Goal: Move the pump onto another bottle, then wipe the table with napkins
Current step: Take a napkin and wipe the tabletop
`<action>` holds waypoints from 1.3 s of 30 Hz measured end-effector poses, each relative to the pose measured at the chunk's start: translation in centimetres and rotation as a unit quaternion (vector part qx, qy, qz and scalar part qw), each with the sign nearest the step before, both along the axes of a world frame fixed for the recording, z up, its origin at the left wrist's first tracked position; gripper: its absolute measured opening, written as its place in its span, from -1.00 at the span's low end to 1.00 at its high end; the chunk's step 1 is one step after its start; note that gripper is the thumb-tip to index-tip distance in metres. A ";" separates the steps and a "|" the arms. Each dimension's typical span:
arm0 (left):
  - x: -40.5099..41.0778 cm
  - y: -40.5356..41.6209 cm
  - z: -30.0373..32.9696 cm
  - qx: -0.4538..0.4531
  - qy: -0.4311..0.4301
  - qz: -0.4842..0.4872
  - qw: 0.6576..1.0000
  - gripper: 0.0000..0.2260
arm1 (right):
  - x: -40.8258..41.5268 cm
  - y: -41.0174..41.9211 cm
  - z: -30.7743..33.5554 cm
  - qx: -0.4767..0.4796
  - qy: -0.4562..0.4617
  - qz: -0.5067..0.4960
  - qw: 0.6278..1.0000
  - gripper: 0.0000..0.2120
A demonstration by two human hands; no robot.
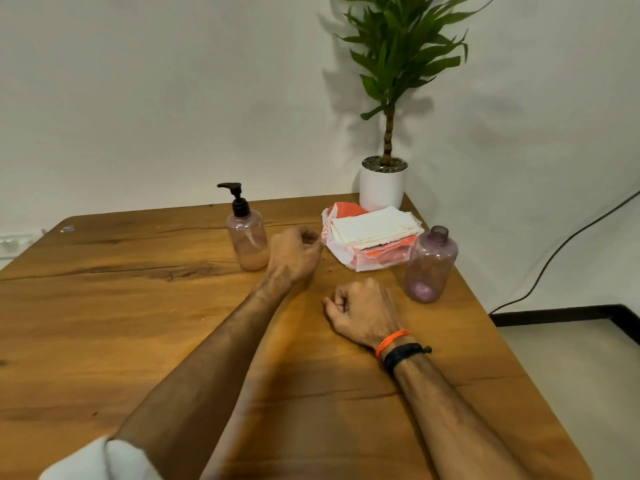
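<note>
Table (138,306): left hand (294,256) curled empty between pump bottle (246,240), cloth pack (372,237); right hand (362,311) fisted, empty.

Left arm: 1 white sleeve (100,459), pushed up past the elbow. Right hand (363,313): 2 wristbands, 1 orange thread (392,339), 1 black cord (403,355).

The plant's (398,57) top is cut off. The speck (67,229) at the table's (121,323) corner is too small to tell. The left hand (294,256) hides its palm.

Home or office corner: wooden table (138,323), potted plant (384,98).
</note>
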State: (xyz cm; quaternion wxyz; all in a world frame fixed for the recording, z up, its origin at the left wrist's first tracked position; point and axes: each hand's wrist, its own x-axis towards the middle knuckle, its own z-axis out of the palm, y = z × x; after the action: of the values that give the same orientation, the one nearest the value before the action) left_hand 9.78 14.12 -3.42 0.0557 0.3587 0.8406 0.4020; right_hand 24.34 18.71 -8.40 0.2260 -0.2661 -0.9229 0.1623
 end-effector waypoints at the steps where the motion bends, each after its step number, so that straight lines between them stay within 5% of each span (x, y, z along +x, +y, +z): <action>1: -0.2 1.0 0.0 -0.006 -0.009 0.005 1.000 -0.74 | 0.0 0.0 0.0 -0.003 0.001 0.003 1.000 -0.64; 9: -1.5 8.1 -0.5 -0.033 -0.076 0.035 0.996 -0.74 | -0.4 1.0 -0.3 -0.016 -0.004 0.022 1.000 -0.61; 18: -2.0 10.5 -1.4 -0.081 -0.093 0.118 0.985 -0.48 | -0.9 1.3 -0.4 -0.023 -0.022 0.017 0.999 -0.61; 28: -2.4 11.0 -1.8 -0.021 -0.142 0.157 0.977 -0.77 | -0.7 1.4 0.0 -0.037 -0.020 0.029 0.999 -0.61; 39: -2.9 10.3 -2.7 0.062 -0.180 0.163 0.968 -0.86 | -0.7 1.2 0.1 -0.038 -0.006 0.025 0.999 -0.59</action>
State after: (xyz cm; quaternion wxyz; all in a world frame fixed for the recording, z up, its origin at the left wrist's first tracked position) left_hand 6.90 24.45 -6.11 0.1180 0.1415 0.8374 0.5147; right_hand 23.60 19.90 -8.30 0.2065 -0.2520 -0.9238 0.2010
